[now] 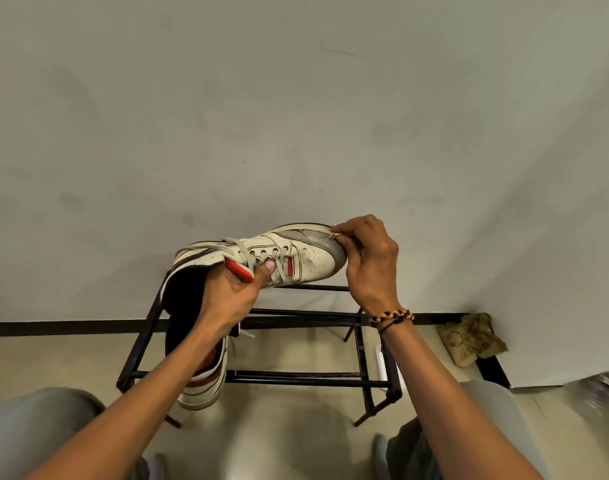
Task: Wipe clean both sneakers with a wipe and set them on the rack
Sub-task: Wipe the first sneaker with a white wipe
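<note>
A white sneaker [296,258] with grey toe trim and a red tongue is held in the air above the black metal rack [296,377], toe pointing right. My left hand [232,296] grips it at the tongue and laces, thumb on the laces. My right hand [370,261] is closed at the toe, pinching a small pale scrap against it that looks like the wipe [337,233]. The second sneaker [206,379] lies on the rack's left side, heel toward me, partly hidden by my left forearm.
The rack stands against a pale wall with a dark baseboard. A crumpled brown paper bag [471,339] lies on the floor at the right corner. A white object [381,365] shows behind the rack's right post. My knees frame the bottom of the view.
</note>
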